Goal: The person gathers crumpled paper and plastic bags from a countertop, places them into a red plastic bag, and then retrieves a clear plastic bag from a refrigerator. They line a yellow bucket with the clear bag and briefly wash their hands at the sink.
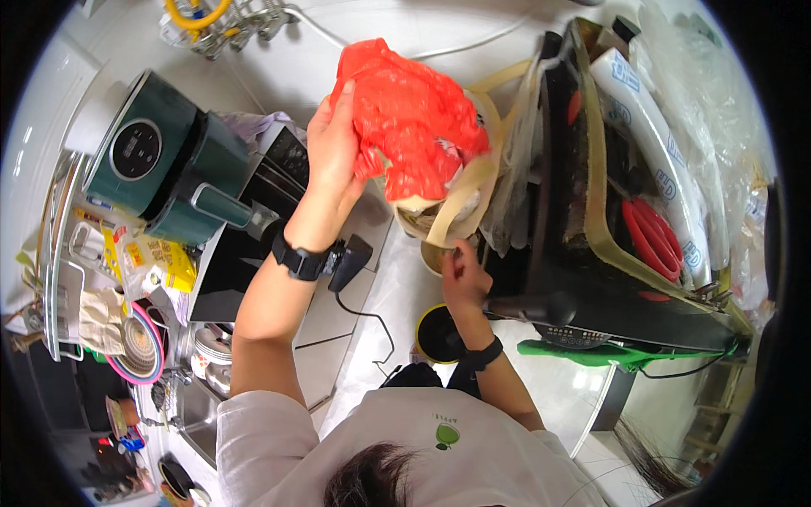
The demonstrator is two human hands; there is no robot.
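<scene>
A crumpled red plastic bag is held up in my left hand, with the thumb on top and the other fingers behind it, partly out of sight. Below and against the red bag is a cream tote bag with loop straps; pale plastic shows inside its mouth. My right hand is at the near end of the tote, its fingers closed on a strap. The red bag covers much of the tote's far side. What the red bag contains, if anything, cannot be made out.
To the left, a green air fryer stands on the counter, with a sink nearer me. A round black-lined bin is close to my body. At right, a black appliance bears a red looped object and a white packaged roll.
</scene>
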